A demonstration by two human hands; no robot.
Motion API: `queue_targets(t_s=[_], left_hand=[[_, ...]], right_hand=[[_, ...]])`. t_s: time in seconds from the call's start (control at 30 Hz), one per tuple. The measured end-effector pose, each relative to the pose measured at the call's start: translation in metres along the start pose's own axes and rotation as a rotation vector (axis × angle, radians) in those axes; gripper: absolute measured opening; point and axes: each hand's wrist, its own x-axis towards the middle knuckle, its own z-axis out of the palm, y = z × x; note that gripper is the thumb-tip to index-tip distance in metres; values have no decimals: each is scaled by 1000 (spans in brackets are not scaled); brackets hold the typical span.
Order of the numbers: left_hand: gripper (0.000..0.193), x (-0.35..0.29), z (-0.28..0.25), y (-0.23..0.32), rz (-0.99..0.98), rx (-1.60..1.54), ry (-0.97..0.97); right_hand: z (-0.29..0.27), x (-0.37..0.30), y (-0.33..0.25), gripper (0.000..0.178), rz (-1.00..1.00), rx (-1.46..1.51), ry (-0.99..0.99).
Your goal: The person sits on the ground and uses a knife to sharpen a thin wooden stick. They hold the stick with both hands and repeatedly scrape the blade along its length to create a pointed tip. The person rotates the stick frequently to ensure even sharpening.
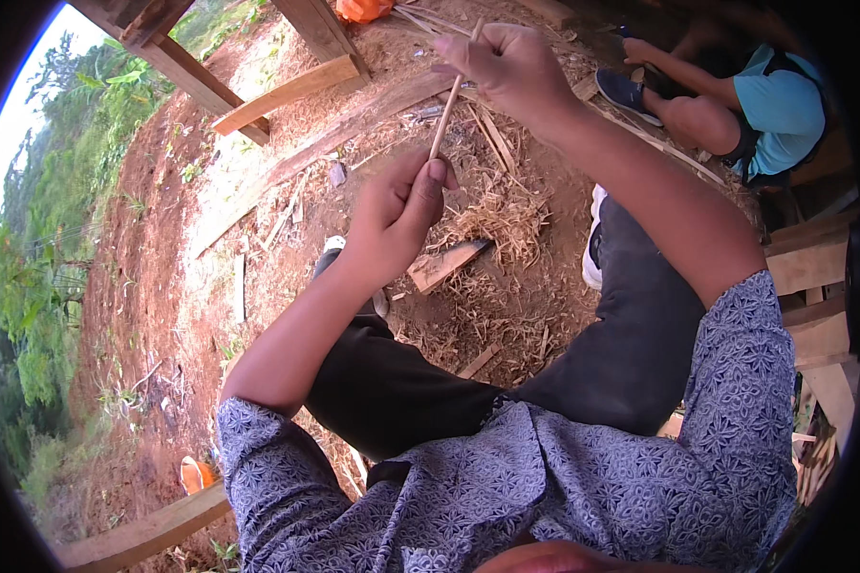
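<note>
A slim, pale wooden stick (448, 113) is held up in front of me, tilted with its top leaning right. My left hand (398, 207) is closed around its lower end, the thumb pressed along it. Higher up, my right hand (514, 78) is closed on the stick near its top, fingers and thumb pinching it. Whether anything else is inside the right hand cannot be made out. Below the hands, a short wood block (446, 265) with a dark end lies on the ground beside a heap of curled shavings (516, 222).
A person in a turquoise shirt (784, 115) sits at the far right. Wooden posts and a crosspiece (287, 94) stand at the upper left. Planks (812, 258) are stacked on the right, and a beam (148, 528) crosses the lower left. Orange objects (196, 475) lie on the soil.
</note>
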Motion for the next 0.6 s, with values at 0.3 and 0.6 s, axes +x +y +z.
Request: queue_targets(t_s=[0.3, 0.6], left_hand=[[22, 2, 3, 3, -7, 60, 91], [22, 6, 0, 6, 36, 89, 109]], right_hand=[[-6, 0, -3, 54, 31, -29, 72], [-11, 0, -15, 57, -148, -15, 104]])
